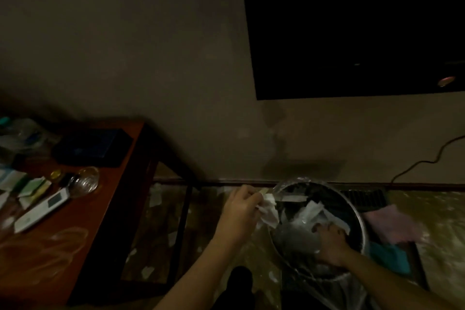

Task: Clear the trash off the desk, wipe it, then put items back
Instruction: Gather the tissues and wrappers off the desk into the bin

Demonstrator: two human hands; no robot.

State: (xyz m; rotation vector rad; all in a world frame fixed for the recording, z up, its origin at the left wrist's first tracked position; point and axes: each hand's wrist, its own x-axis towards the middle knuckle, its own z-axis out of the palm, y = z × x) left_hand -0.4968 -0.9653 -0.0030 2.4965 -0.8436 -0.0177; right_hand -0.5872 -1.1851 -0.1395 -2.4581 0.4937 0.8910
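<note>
Where the wall meets the floor, a big black screen (352, 27) hangs at the upper right, and the red-brown desk (75, 234) fills the lower left. A round bin (362, 224) with a clear liner stands on the floor well off the desk's right edge, already holding white scraps of paper. On the floor beside the bin lie a pink cloth (395, 224) and a teal cloth (392, 259).

A dark flat box (93, 146) sits near the desk's far right corner. Nearer along the right edge is a glass bowl (84, 182), with a white handset (41, 211) just in front of it. Loose packets (27, 186) crowd the left edge, too dim to make out.

The left hand (239, 214) is at the bin's near rim, fingers pinching a crumpled tissue (269, 211) that hangs over the opening. The right hand (332, 244) is down inside the bin, fingers among the paper. In this light I cannot tell whether it grips anything.
</note>
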